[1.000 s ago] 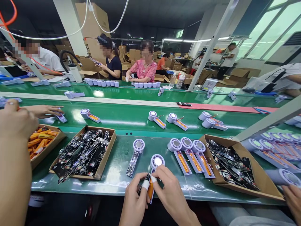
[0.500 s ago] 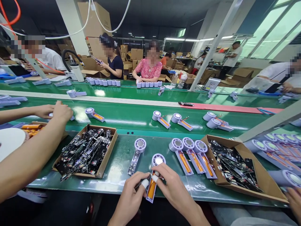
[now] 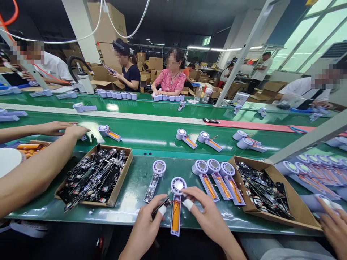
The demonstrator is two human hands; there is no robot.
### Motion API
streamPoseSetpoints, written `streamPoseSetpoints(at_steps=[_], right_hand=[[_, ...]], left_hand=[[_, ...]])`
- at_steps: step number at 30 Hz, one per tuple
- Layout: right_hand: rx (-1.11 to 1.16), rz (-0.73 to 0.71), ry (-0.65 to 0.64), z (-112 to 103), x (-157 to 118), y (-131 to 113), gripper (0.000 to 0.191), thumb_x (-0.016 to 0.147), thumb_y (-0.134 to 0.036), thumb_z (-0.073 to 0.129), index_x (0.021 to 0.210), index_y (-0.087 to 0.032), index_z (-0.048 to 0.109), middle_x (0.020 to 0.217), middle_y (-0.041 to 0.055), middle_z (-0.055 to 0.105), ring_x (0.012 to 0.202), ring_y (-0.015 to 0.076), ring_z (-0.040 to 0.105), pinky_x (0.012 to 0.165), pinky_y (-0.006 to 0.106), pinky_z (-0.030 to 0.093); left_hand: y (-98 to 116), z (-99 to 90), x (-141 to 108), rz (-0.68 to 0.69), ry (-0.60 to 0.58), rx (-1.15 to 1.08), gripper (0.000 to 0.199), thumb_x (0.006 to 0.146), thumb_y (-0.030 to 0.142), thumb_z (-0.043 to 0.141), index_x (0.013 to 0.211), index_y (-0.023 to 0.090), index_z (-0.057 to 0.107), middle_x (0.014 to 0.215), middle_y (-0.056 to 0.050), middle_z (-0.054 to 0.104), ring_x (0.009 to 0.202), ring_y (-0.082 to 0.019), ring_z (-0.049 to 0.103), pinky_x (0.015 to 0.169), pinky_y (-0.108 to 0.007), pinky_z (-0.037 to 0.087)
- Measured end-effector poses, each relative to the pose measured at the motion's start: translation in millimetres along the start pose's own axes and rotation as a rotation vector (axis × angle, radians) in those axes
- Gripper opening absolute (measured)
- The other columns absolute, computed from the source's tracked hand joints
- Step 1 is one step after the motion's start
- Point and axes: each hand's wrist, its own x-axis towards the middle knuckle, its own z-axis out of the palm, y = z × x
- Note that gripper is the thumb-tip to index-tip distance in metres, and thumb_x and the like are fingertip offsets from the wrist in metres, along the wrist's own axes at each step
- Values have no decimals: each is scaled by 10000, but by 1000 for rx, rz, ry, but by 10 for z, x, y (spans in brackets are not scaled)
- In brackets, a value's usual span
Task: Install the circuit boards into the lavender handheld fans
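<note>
A lavender round-headed unit [image 3: 178, 185] lies at the bench's front edge, its handle pointing toward me with an orange battery [image 3: 176, 216] inside. At its left, my left hand [image 3: 148, 220] pinches a dark circuit board [image 3: 162, 207] between thumb and fingers. On the other side, my right hand [image 3: 203, 213] has its thumb and fingers together by thin wires near the unit's neck; what it grips is too small to make out. White covers wrap fingertips on both hands. Behind, a unit with a circuit board in its handle [image 3: 153, 187] lies to the left.
Boxes of circuit boards stand left [image 3: 119, 184] and right [image 3: 300, 213]. Three battery units [image 3: 214, 165] lie beside the right box. More units lie on the green belt [image 3: 146, 133]. Another person's arms [image 3: 38, 173] reach in at left; a hand [image 3: 332, 220] is at right.
My hands have moved apart, uncovering the battery and wires. The circuit board in my left hand shows more clearly. At left, the other person's hands have shifted over the belt.
</note>
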Motion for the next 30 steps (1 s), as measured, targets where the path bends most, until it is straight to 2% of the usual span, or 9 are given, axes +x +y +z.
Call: streamPoseSetpoints(at_steps=[5, 7, 10, 12, 15, 17, 20, 25, 30], right_hand=[[22, 42, -10, -31, -61, -41, 248, 865, -157, 546, 1057, -237, 681, 951, 41, 649, 788, 177, 598, 726, 295, 509], [41, 19, -9, 34, -47, -74, 236, 877, -166, 555, 1057, -239, 689, 908, 32, 638, 760, 166, 590, 714, 283, 500], [79, -28, 21, 135, 3, -77, 185, 919, -231, 553, 1011, -238, 714, 903, 40, 639, 818, 179, 607, 737, 286, 496], [105, -58, 67, 179, 36, -62, 165, 922, -262, 570, 974, -232, 724, 901, 46, 645, 847, 189, 620, 748, 290, 502], [109, -95, 113, 213, 65, -54, 136, 912, -269, 592, 940, -228, 718, 911, 49, 658, 865, 193, 633, 763, 291, 512], [83, -121, 109, 231, 70, -58, 129, 914, -261, 587, 916, -227, 711, 942, 52, 676, 897, 197, 639, 799, 298, 515], [30, -145, 95, 270, 69, -56, 146, 926, -252, 561, 947, -230, 704, 947, 49, 694, 896, 197, 645, 811, 299, 517], [-21, -101, 147, 334, 59, -39, 132, 920, -255, 568, 993, -228, 674, 812, 13, 655, 711, 159, 612, 666, 253, 504], [26, -128, 90, 306, 40, -82, 178, 940, -236, 531, 989, -238, 702, 969, 53, 686, 902, 198, 638, 823, 304, 510]], left_hand=[[-69, 20, -49, 60, -22, 90, 406, 925, 241, 438, 1311, 284, 554, 1091, -69, 709, 686, -171, 667, 755, -326, 546], [-65, 39, -63, 108, -9, 127, 417, 910, 210, 448, 1297, 297, 574, 1192, -66, 684, 848, -206, 686, 864, -357, 528], [-30, 68, -67, 167, 15, 205, 452, 888, 144, 439, 1285, 301, 586, 1284, -53, 636, 1177, -247, 573, 1027, -389, 429], [19, 83, -59, 183, -11, 273, 473, 885, 107, 406, 1274, 303, 590, 1194, -63, 658, 1117, -240, 595, 971, -368, 461], [110, 93, -50, 211, -67, 373, 480, 878, 73, 369, 1189, 312, 648, 945, -54, 638, 813, -205, 636, 741, -295, 508], [155, 97, -51, 235, -65, 373, 476, 879, 69, 361, 1158, 310, 662, 894, -46, 608, 739, -190, 621, 692, -272, 496], [169, 106, -57, 235, -25, 299, 453, 895, 90, 364, 1191, 296, 637, 922, -56, 624, 798, -202, 626, 759, -290, 499], [125, 134, -51, 190, 39, 181, 380, 903, 127, 411, 1166, 266, 648, 986, -66, 679, 914, -229, 636, 835, -330, 497], [136, 136, -36, 145, 48, 105, 376, 897, 116, 414, 1165, 249, 642, 1104, -68, 698, 966, -223, 646, 864, -334, 494]])
